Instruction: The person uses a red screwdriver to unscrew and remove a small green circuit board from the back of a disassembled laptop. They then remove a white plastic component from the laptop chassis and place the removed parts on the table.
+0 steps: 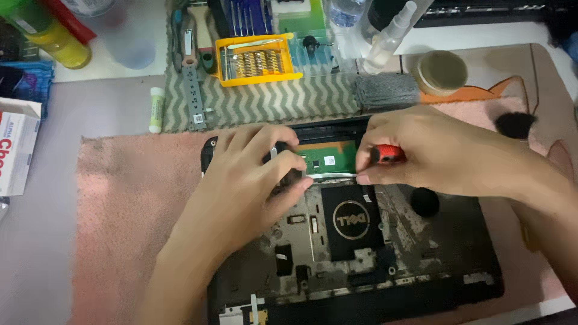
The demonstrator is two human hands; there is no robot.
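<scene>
The laptop base [361, 259] lies open on a pink towel [126, 204], and its near edge is cut off at the bottom of the view. Its insides look dusty and blurry, so small parts are hard to tell apart. The left hand [253, 174] rests flat on the base, with its fingers curled over a dark part, and hides what is under it. I cannot tell if it grips anything. The right hand [421, 153] is closed around a screwdriver [388, 154] with a red handle. Only a bit of the handle shows and the tip is hidden by the fingers. It sits just above a green board [328, 157] at the far edge of the base. Farther back, a yellow tray [259, 57] of bits stands on a zigzag mat [271, 99].
</scene>
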